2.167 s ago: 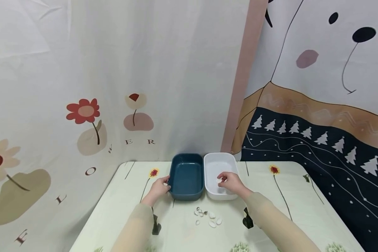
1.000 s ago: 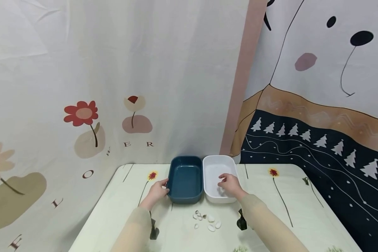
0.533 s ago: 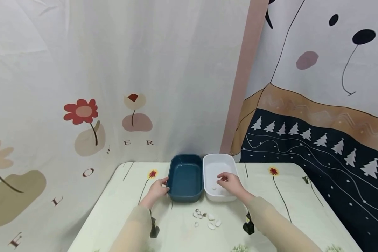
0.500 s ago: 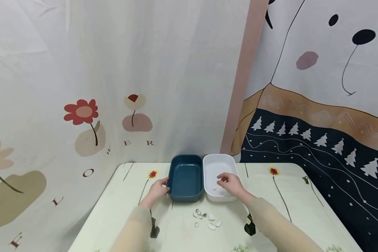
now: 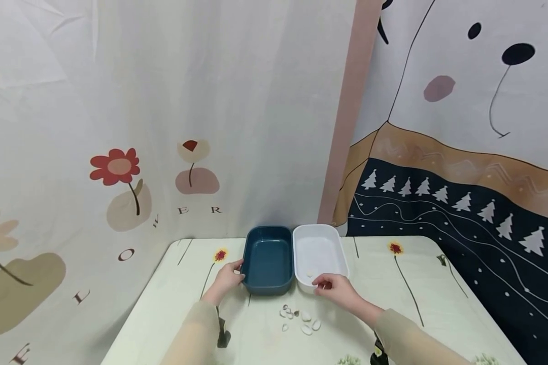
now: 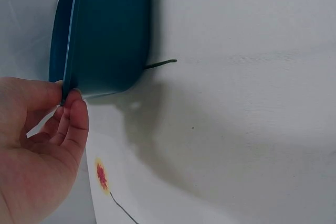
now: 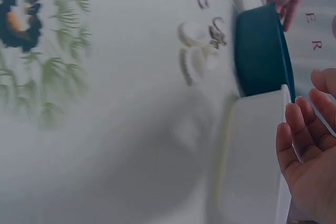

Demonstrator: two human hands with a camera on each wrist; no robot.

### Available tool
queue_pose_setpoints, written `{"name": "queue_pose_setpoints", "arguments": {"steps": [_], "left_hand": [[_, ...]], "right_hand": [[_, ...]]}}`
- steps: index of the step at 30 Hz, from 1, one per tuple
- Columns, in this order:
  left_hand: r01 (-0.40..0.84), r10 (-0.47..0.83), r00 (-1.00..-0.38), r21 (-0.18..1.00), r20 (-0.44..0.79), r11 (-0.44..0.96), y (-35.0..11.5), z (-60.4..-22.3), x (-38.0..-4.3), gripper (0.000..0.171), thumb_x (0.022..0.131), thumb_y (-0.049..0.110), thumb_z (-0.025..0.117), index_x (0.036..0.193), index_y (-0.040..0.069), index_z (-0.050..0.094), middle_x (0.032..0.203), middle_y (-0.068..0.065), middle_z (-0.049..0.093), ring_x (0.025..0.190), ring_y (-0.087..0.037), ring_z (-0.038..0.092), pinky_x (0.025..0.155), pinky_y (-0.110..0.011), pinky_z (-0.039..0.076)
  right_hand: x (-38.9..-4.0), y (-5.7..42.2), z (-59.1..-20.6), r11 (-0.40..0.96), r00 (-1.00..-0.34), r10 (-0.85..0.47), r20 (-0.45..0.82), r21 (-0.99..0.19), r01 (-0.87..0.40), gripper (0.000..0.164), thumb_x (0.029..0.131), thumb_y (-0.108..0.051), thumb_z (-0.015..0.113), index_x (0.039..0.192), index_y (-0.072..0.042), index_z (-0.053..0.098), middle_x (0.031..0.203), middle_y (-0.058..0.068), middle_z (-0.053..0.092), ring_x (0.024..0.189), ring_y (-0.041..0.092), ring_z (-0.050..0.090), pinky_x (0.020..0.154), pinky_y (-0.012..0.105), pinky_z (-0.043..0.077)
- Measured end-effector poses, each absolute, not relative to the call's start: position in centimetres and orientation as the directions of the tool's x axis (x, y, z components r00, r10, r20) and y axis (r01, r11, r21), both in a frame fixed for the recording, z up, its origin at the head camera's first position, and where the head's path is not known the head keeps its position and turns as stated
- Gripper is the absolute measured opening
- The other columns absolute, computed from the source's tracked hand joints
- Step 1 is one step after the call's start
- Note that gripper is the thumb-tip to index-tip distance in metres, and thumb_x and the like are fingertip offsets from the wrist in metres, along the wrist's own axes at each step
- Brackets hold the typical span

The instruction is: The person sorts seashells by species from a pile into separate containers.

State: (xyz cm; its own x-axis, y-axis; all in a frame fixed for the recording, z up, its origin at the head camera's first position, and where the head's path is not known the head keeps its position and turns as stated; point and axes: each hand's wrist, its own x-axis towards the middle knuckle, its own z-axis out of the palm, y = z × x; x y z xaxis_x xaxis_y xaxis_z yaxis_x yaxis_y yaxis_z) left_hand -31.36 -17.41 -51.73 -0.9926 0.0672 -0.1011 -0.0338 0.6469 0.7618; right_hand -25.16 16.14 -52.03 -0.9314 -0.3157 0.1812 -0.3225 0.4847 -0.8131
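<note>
My left hand (image 5: 229,278) pinches the left rim of a dark blue rectangular bin (image 5: 268,290); the left wrist view shows thumb and fingertips on either side of that rim (image 6: 72,35). Over the front rim of the white bin (image 5: 300,243) hovers my right hand (image 5: 340,291), its fingers loosely bent with nothing between them. One small pale shell (image 5: 309,275) lies inside the white bin near its front. On the table in front of the bins sit several seashells, among them a larger white shell (image 5: 306,329) and a small dark one (image 5: 296,313).
Both bins stand side by side at the back of the table (image 5: 255,334), against a pale curtain (image 5: 255,126) with printed flowers. A dark bear-print cloth (image 5: 438,218) hangs at the right. The table cover carries printed flowers.
My right hand held a white shell over the white bin, then let it go; the shell now lies inside. That hand has since drawn back toward the front rim. The left hand keeps its hold.
</note>
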Motion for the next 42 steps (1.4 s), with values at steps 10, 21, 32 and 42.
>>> {"name": "queue_pose_setpoints", "arguments": {"steps": [10, 21, 32, 42], "left_hand": [[-0.057, 0.057, -0.991, 0.768, -0.121, 0.638, -17.3, -52.0, -31.4, 0.056, 0.088, -0.003, 0.059, 0.141, -0.006, 0.044, 0.111, -0.019, 0.057, 0.069, -0.017, 0.055, 0.063, -0.028, 0.046], [-0.056, 0.051, -0.992, 0.761, -0.117, 0.646, -17.8, -52.2, -31.6, 0.055, 0.088, -0.003, 0.06, 0.141, -0.006, 0.044, 0.111, -0.02, 0.058, 0.074, -0.019, 0.056, 0.064, -0.029, 0.048], [-0.056, 0.053, -0.992, 0.764, -0.117, 0.643, -17.6, -52.4, -31.7, 0.056, 0.088, -0.003, 0.06, 0.141, -0.006, 0.044, 0.111, -0.02, 0.058, 0.073, -0.019, 0.057, 0.064, -0.029, 0.048], [-0.045, 0.058, -0.992, 0.754, -0.109, 0.655, -17.4, -52.0, -31.5, 0.055, 0.088, -0.003, 0.06, 0.14, -0.007, 0.044, 0.112, -0.021, 0.058, 0.076, -0.019, 0.057, 0.065, -0.03, 0.048]], "right_hand": [[-23.5, 16.6, -55.2, 0.457, -0.875, -0.459, 0.156, -0.803, -0.383, 0.022, 0.075, -0.01, 0.078, 0.093, 0.0, 0.071, 0.079, -0.004, 0.063, 0.066, 0.002, 0.051, 0.06, 0.023, 0.045], [-22.6, 16.2, -56.8, 0.491, -0.867, -0.489, 0.098, -0.79, -0.367, 0.026, 0.072, -0.013, 0.082, 0.095, -0.006, 0.071, 0.082, -0.005, 0.059, 0.066, 0.003, 0.05, 0.062, 0.023, 0.044], [-22.3, 16.2, -57.3, 0.523, -0.864, -0.494, 0.098, -0.761, -0.385, 0.026, 0.071, -0.011, 0.081, 0.095, -0.01, 0.071, 0.077, -0.007, 0.053, 0.067, 0.002, 0.047, 0.063, 0.023, 0.043], [-22.5, 16.3, -57.9, 0.526, -0.845, -0.513, 0.152, -0.722, -0.449, 0.024, 0.07, -0.013, 0.082, 0.092, -0.011, 0.072, 0.077, -0.011, 0.053, 0.069, 0.002, 0.048, 0.064, 0.022, 0.044]]}}
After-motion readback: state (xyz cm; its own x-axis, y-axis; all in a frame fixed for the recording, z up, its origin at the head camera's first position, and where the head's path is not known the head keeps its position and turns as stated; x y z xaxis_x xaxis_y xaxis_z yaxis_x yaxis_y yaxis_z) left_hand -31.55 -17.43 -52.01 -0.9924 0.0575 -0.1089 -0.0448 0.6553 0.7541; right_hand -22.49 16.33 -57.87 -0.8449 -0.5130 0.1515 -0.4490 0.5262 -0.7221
